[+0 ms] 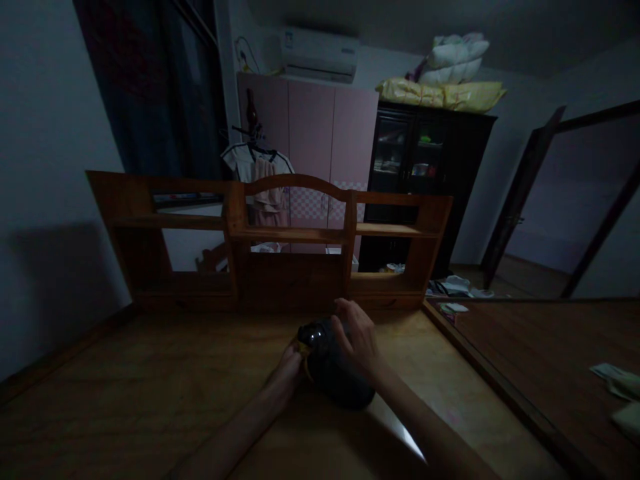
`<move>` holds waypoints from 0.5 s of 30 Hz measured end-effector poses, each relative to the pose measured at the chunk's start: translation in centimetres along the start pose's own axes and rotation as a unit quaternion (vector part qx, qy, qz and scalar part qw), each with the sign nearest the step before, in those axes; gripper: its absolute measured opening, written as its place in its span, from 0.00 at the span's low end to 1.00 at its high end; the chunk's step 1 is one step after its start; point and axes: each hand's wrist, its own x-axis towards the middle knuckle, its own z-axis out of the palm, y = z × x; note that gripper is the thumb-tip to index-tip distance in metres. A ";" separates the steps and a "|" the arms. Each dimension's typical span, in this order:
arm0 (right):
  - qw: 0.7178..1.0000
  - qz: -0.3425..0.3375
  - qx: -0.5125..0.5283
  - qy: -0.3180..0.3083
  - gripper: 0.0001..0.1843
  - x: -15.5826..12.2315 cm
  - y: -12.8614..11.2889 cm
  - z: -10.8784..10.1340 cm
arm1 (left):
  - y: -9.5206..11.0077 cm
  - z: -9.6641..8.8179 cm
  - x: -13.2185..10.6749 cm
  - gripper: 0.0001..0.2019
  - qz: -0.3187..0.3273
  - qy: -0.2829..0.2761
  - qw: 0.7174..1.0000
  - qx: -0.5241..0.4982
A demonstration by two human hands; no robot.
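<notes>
On the pale wooden boards (225, 373) in front of me lies a dark, rounded object (343, 380) with a glossy black part and yellow edging at its left end. The dim light hides what kind of thing it is. My left hand (290, 365) is closed on the yellow edging at that end, its fingertips partly hidden. Over the object's upper right side is my right hand (359, 337), fingers apart and slightly bent. Whether its palm touches the dark surface I cannot tell.
A wooden shelved headboard (295, 235) spans the far edge of the boards. A raised wooden rail (480, 367) borders the right side. Behind stand a pink wardrobe (310, 127) and a dark cabinet (460, 160). Cloth items (620, 383) lie at the far right.
</notes>
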 end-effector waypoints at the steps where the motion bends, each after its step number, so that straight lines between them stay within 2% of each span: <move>1: 0.999 0.019 0.018 -0.025 0.18 -0.7 0.8 1.1 | 0.0 0.1 0.0 0.24 0.005 -0.008 1.000 -0.010; 4: 0.990 0.024 0.083 -0.107 0.24 -2.9 1.8 3.7 | -0.1 0.2 -0.2 0.26 0.018 -0.030 0.999 -0.041; 6: 0.986 0.031 0.113 -0.120 0.29 -3.7 1.8 4.4 | -0.2 0.2 -0.4 0.25 0.017 -0.012 0.999 -0.024; 12: 0.968 0.072 0.197 -0.137 0.36 -3.5 1.6 4.3 | -0.2 -0.3 -0.7 0.22 0.023 -0.005 0.998 0.053; 15: 0.960 0.097 0.221 -0.140 0.40 -3.6 1.6 4.2 | -0.5 -0.9 -0.5 0.19 0.004 0.032 0.996 0.080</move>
